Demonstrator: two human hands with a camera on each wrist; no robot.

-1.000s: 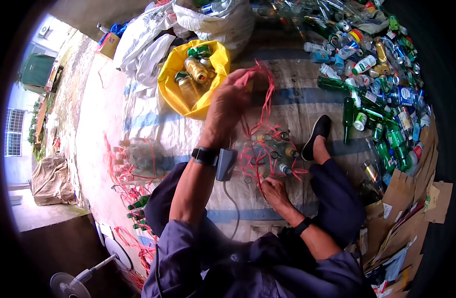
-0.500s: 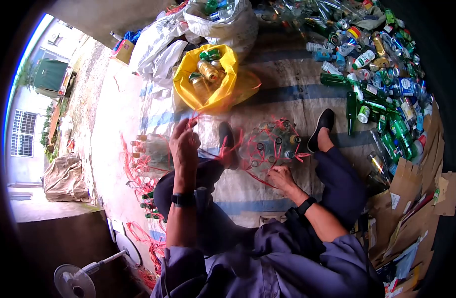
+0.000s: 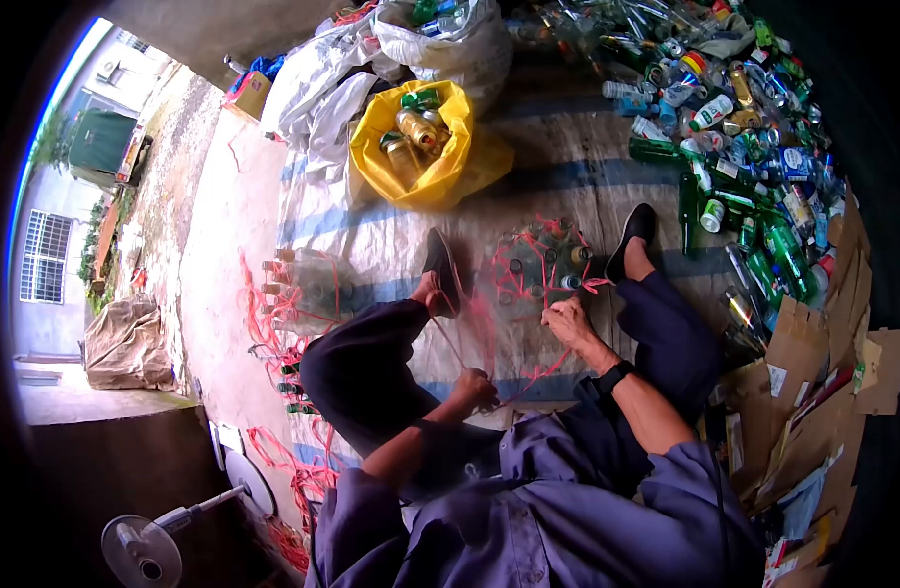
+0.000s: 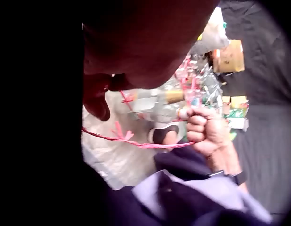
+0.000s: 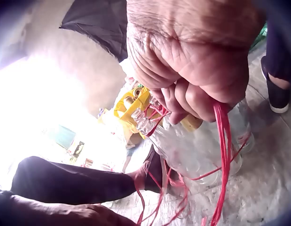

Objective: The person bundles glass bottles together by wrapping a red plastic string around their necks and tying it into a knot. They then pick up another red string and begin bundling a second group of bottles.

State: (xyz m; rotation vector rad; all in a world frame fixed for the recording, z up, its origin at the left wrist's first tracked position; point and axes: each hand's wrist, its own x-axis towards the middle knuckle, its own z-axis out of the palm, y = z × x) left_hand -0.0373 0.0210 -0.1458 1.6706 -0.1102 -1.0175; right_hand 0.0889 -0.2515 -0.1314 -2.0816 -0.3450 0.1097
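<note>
A bundle of clear glass bottles (image 3: 538,263), wound with pink plastic cord, stands between the person's feet. At its near edge the right hand (image 3: 572,325) has its fingers curled round the cord, whose strands (image 5: 223,155) hang from the fist in the right wrist view. Lower and to the left, close to the lap, the left hand (image 3: 474,390) grips the cord too. A length of cord (image 3: 543,372) runs between the two hands. The left wrist view shows the right fist (image 4: 207,129) holding the twisted cord (image 4: 145,145) beside the bottles.
A second tied bottle bundle (image 3: 317,284) lies at the left, with loose pink cord (image 3: 259,323) around it. Beyond are a yellow bag of cans (image 3: 450,186) and white sacks (image 3: 322,93). Bottles and cans (image 3: 763,167) are heaped at the right, above flattened cardboard (image 3: 798,367). A fan (image 3: 141,549) stands lower left.
The left hand has come down from beside the yellow bag to near the lap, drawing cord with it. The right hand has stayed beside the bottle bundle, shifting slightly.
</note>
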